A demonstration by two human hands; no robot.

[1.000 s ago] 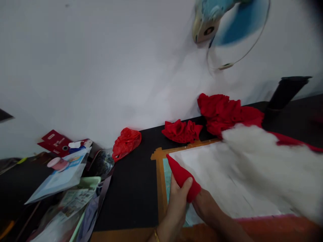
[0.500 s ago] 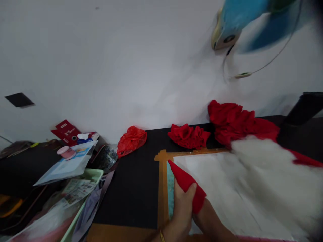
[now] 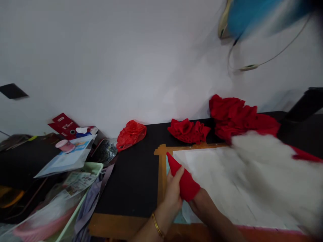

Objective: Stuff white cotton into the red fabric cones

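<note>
A small pointed cone of red felt-like cloth (image 3: 186, 185) is in my hands over the left part of the white sheet (image 3: 204, 168), its tip pointing up and to the left. My left hand (image 3: 173, 187), with a gold bangle at the wrist, is closed round the cone's left side, thumb lying across the front. Into the cone's wide lower end reaches my right hand (image 3: 200, 204); its fingers are hidden inside the cloth. To the right lies a big heap of white fluffy stuffing (image 3: 272, 178), blurred at its near side.
Along the wall sit a smaller pile of red cloth pieces (image 3: 188, 131), a larger red pile (image 3: 237, 116) and a red plastic bag (image 3: 131, 135). At left stands a pale green basket (image 3: 94, 167) with packets. A blue fan (image 3: 252, 16) hangs upper right.
The cone and both hands have shifted slightly up and left in view, and more of the right forearm shows. My left thumb sits higher along the cone. The camera view has tilted a little.
</note>
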